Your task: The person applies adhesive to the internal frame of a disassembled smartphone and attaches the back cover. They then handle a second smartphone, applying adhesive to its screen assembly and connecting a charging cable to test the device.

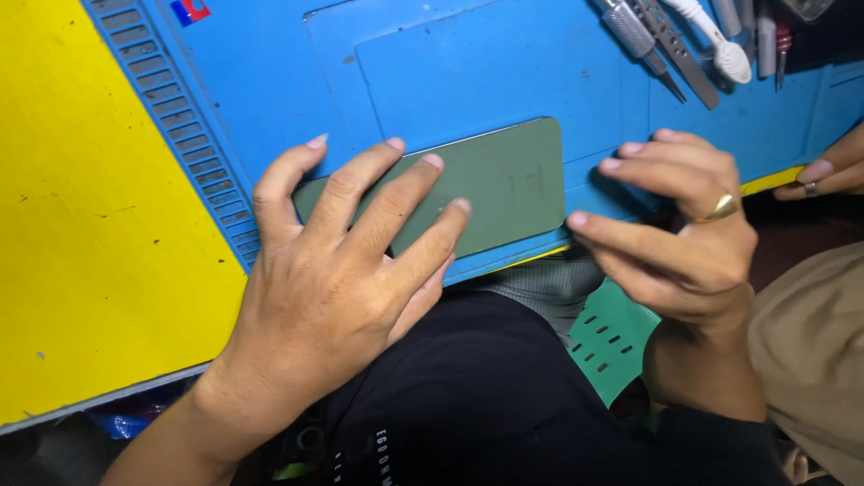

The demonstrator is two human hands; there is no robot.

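A flat dark-green rectangular panel (504, 184), shaped like a phone back, lies on the blue work mat (450, 63) near its front edge. My left hand (333, 270) rests flat on the panel's left half, fingers spread and pressing down. My right hand (684, 225), with a gold ring, sits at the panel's right end; its fingertips touch the right edge and corner. Whether the fingers pinch the edge or only touch it is unclear.
Metal tweezers, a screwdriver and a white brush (711, 40) lie at the mat's far right. A yellow table surface (99, 225) spreads to the left. Another person's hand (823, 171) rests at the right edge. A green plastic stool (612, 337) shows below.
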